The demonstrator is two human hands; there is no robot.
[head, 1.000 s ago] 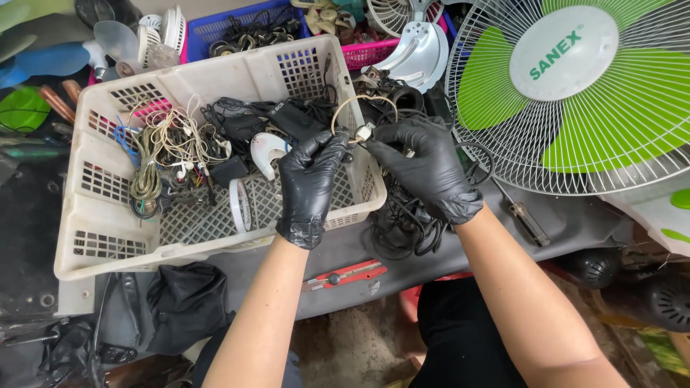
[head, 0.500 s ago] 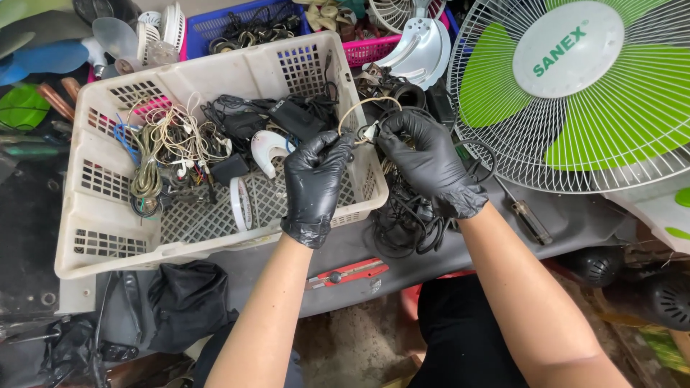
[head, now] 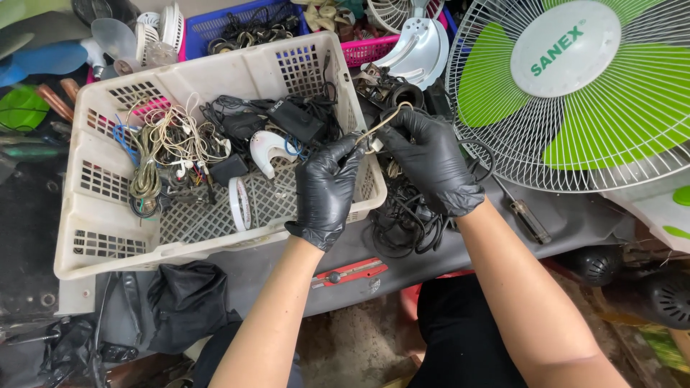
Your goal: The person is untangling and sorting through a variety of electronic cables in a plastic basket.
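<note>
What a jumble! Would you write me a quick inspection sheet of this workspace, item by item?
Surface: grey bench, crowded.
Job's things: thin wire pinched between both hands.
Clutter: white basket of cords and adapters; red knife; screwdriver.
Hands: left hand and right hand, black-gloved, shut on the wire.
Cables: black coil beside the basket.
Surroundings: green fan; blue crate; pink crate.

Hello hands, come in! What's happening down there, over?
Left hand and right hand, both black-gloved, pinching one thin beige wire. Over the white plastic basket's right edge. Black cable tangle underneath.
</note>
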